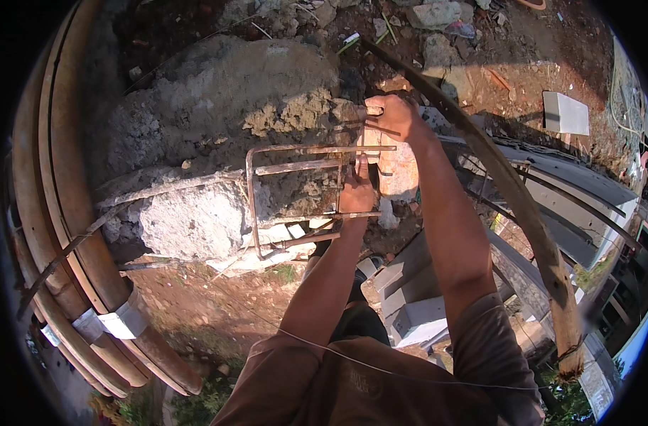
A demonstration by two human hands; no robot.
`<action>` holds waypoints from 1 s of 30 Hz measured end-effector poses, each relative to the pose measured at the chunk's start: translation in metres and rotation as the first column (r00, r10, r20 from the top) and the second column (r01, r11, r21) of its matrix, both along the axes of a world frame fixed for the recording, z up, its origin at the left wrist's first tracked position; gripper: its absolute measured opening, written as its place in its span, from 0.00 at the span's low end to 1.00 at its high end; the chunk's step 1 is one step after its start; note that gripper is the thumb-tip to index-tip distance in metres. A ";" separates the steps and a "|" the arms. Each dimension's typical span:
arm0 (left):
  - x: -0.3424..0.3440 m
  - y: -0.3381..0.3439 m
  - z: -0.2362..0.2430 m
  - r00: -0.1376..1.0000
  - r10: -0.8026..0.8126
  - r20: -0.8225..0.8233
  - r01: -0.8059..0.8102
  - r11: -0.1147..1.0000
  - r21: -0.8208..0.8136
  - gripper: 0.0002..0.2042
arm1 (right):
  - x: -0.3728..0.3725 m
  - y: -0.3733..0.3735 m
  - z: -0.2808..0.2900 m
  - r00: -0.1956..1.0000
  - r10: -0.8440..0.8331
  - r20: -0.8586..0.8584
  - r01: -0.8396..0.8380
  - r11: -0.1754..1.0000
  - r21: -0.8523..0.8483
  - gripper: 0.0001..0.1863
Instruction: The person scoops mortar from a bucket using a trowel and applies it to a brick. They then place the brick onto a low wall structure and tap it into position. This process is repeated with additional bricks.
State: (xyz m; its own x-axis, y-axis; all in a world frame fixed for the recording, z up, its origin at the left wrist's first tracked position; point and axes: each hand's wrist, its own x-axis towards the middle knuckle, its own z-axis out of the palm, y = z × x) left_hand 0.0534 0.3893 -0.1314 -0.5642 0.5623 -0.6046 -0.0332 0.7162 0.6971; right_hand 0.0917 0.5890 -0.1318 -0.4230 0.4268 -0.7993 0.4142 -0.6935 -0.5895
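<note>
Head; brick (pixel 401 175) orange, pale-patched; right hand (pixel 395 119) at far end

Nothing legible; shirt (pixel 388 401) perhaps bears faint print (pixel 364 381).

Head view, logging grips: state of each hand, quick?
Left hand: among thin rusty steel bars; grip cannot be told.
Right hand: closed on mottled orange rectangular block.

2 bare hands (pixel 357 194) appear with at least 1 orange brick (pixel 398 175). Also visible are 1 slanting timber (pixel 528 211), 3 white bands (pixel 124 321) and at least 3 brown poles (pixel 69 170).
</note>
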 end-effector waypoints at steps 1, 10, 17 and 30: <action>0.002 -0.002 -0.003 1.000 -0.014 -0.018 0.014 1.000 0.018 0.36 | 0.006 -0.001 0.002 0.977 0.213 0.017 -0.213 0.963 0.164 0.23; -0.001 0.004 -0.014 0.979 -0.201 -0.027 0.193 0.966 -0.173 0.33 | -0.001 -0.021 0.032 0.858 0.318 0.403 -0.505 0.663 0.553 0.29; 0.015 -0.062 0.025 0.973 -0.134 -0.187 0.148 0.987 0.063 0.26 | 0.017 -0.142 0.088 0.895 -0.285 0.344 -0.288 0.222 0.932 0.25; -0.086 -0.464 0.020 0.995 0.008 -0.096 -0.041 0.936 -0.350 0.20 | 0.303 -0.481 0.217 0.908 0.105 0.406 -0.400 0.511 0.761 0.15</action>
State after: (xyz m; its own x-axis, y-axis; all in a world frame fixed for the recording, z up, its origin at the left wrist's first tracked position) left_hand -0.0330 -0.0745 -0.1119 -0.6372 0.3084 -0.7063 -0.0020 0.9158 0.4017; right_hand 0.3952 0.1075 0.0854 -0.4523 0.8558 -0.2512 0.7284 0.1920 -0.6577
